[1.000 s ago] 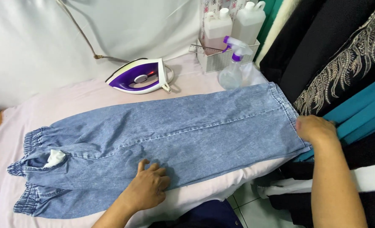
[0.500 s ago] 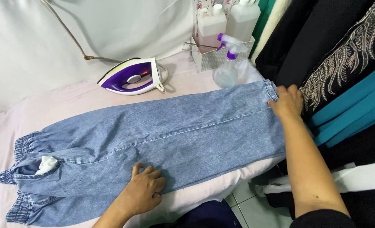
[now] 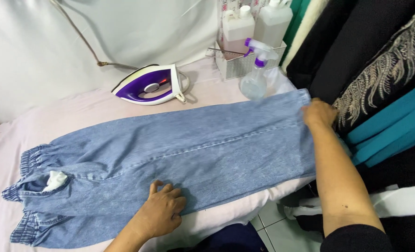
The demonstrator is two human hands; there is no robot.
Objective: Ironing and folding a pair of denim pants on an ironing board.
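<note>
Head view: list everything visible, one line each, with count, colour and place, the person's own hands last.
jeans: one pair, light blue denim, laid flat across the board, elastic waistband at the left.
ironing board: one, pale pink cover, under the jeans.
iron: one, purple and white, on the board behind the jeans.
spray bottle: one, clear with a purple and white head, at the board's far right.
basket: one, white mesh, behind the spray bottle.
plastic bottles: two, whitish, standing in the basket.
hanging garments: several, black, teal, cream, along the right.
left hand: flat on the jeans' near edge.
right hand: on the jeans' hem end at the right.
</note>
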